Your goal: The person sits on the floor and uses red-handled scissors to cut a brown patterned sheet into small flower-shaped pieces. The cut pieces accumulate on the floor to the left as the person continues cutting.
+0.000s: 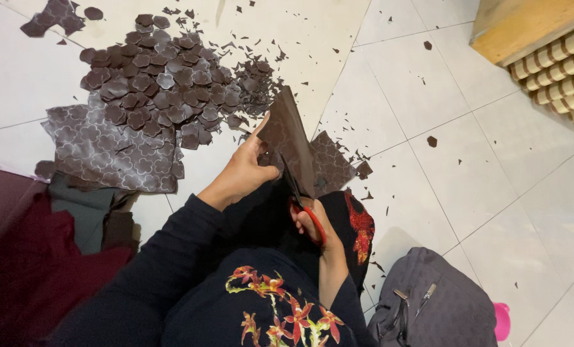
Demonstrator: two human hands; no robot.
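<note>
Brown patterned sheet [293, 138] pinched in left hand [245, 170] at centre frame; right hand [311, 225] gripping red-handled scissors [306, 209]; cut shapes [164, 83] heaped upper left on floor [480, 160].

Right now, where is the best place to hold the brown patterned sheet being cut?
Probably its left edge, from the left, as the left hand does. The brown patterned sheet stands tilted up, with the red-handled scissors in the right hand entering from below.

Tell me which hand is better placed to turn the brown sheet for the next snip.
Left. The left hand already pinches the brown sheet at its edge, while the right hand is occupied gripping the red-handled scissors.
</note>
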